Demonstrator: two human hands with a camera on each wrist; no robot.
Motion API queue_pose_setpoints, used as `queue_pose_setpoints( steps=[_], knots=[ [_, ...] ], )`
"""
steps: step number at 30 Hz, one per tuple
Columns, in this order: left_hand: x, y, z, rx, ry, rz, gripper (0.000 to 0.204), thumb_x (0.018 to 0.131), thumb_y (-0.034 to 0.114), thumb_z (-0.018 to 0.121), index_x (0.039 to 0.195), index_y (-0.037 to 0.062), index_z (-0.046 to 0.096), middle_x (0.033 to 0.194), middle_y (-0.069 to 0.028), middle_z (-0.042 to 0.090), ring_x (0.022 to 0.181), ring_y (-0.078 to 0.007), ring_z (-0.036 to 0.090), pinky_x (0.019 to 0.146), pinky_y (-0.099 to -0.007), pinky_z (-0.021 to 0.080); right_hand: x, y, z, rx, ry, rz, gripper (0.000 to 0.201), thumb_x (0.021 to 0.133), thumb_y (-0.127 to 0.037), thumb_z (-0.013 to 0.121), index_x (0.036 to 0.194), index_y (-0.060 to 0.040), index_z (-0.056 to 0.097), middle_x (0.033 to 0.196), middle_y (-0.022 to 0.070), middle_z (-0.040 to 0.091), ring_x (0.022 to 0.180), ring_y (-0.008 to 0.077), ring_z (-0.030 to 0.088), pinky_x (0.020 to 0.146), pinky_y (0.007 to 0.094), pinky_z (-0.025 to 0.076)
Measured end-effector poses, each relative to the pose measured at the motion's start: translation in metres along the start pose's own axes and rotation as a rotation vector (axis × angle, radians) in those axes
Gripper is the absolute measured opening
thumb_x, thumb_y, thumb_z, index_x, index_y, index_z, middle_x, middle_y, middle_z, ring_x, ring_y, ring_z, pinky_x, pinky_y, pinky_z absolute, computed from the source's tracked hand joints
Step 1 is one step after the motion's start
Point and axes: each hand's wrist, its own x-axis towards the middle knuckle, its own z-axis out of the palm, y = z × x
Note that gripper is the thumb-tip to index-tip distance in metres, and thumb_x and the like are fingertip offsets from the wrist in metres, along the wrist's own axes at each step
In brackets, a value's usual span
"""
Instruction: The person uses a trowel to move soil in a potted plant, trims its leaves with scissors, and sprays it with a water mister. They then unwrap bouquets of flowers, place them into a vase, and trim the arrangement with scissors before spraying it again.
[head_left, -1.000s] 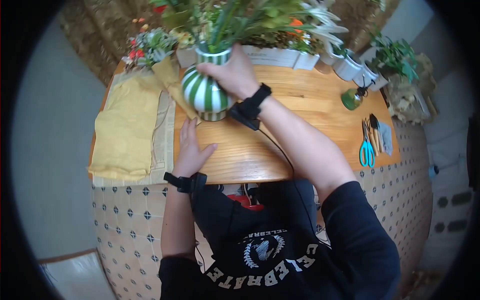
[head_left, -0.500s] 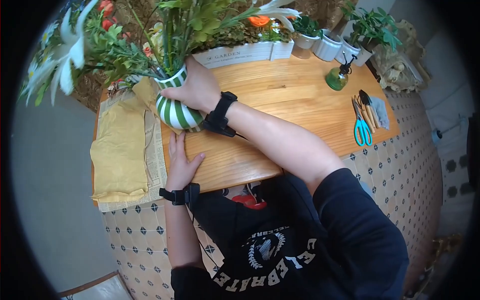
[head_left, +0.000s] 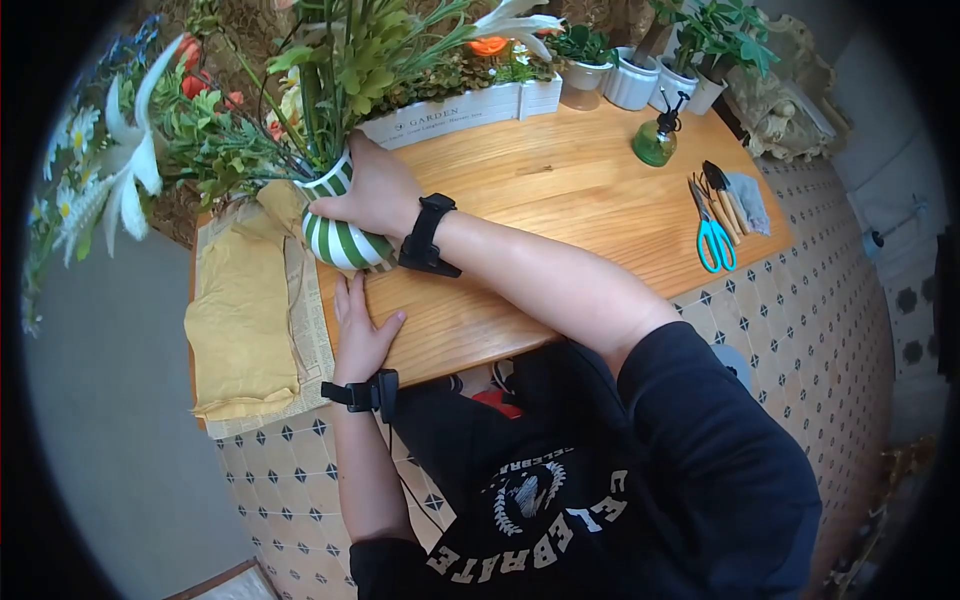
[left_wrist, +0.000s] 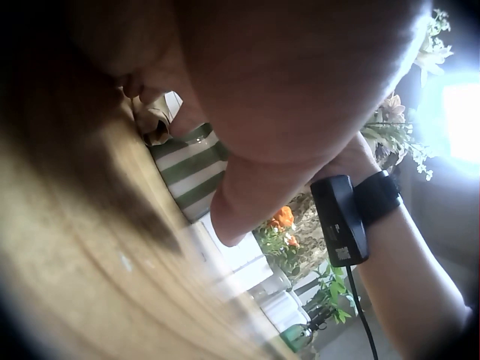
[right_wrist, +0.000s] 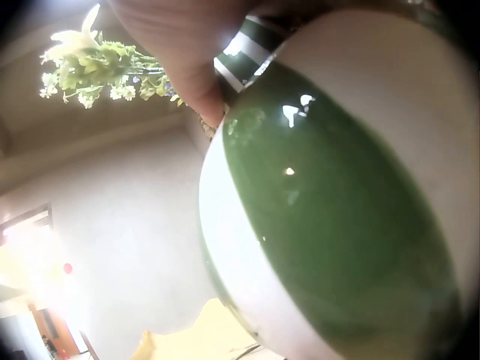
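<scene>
A round vase [head_left: 345, 238] with green and white stripes stands at the left part of the wooden table, full of flowers and leafy stems [head_left: 325, 110]. My right hand [head_left: 375, 190] grips it around the neck, thumb across the near side. In the right wrist view the vase's glossy belly [right_wrist: 322, 195] fills much of the picture. My left hand [head_left: 362, 340] rests on the table with fingers extended, its fingertips right by the vase's foot. A white lily [head_left: 125, 170] droops out to the left.
Yellow wrapping paper [head_left: 240, 320] lies on newspaper [head_left: 310, 310] at the left. Behind stands a white planter box [head_left: 450, 115]. Potted plants [head_left: 632, 85] line the back right. A green spray bottle [head_left: 655, 145], scissors [head_left: 712, 240] and small garden tools [head_left: 728, 205] sit at the right.
The head view has turned, showing more of the flowers at the left. My right hand has brought the vase a little left, closer to my left hand, which stays on the table.
</scene>
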Motion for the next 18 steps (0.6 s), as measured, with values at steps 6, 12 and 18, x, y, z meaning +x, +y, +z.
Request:
queue_pose_setpoints(
  steps=[6,12,18],
  knots=[
    [0.000,0.003,0.000,0.023,-0.009,-0.038,0.082,0.076,0.024,0.073,0.141,-0.0009,0.030,0.147,-0.0331,0.018,0.139,-0.0434,0.018,0.113,-0.0429,0.021,-0.001,0.004,-0.005,-0.031,-0.029,-0.052,0.069,0.064,-0.035,0.078,0.111,0.0059,0.049,0.103,0.0256,0.060,0.098,0.0401,0.059,0.085,0.0417,0.047],
    [-0.001,0.001,0.001,0.003,0.027,-0.003,0.071,0.081,0.017,0.068,0.141,0.0013,0.033,0.148,-0.0285,0.023,0.139,-0.0382,0.024,0.113,-0.0396,0.022,-0.037,0.044,-0.086,-0.273,-0.106,-0.203,0.055,0.077,-0.029,0.069,0.120,0.0025,0.053,0.116,0.0242,0.057,0.109,0.0371,0.055,0.094,0.0410,0.044],
    [-0.005,-0.005,0.000,-0.107,0.041,0.002,0.061,0.081,0.015,0.069,0.135,0.0034,0.042,0.149,-0.0260,0.023,0.138,-0.0375,0.027,0.113,-0.0399,0.022,-0.140,0.112,-0.282,-0.372,0.051,0.265,0.016,0.086,-0.014,0.060,0.094,0.0002,0.063,0.081,0.0083,0.065,0.076,0.0156,0.059,0.069,0.0300,0.049]
  ],
)
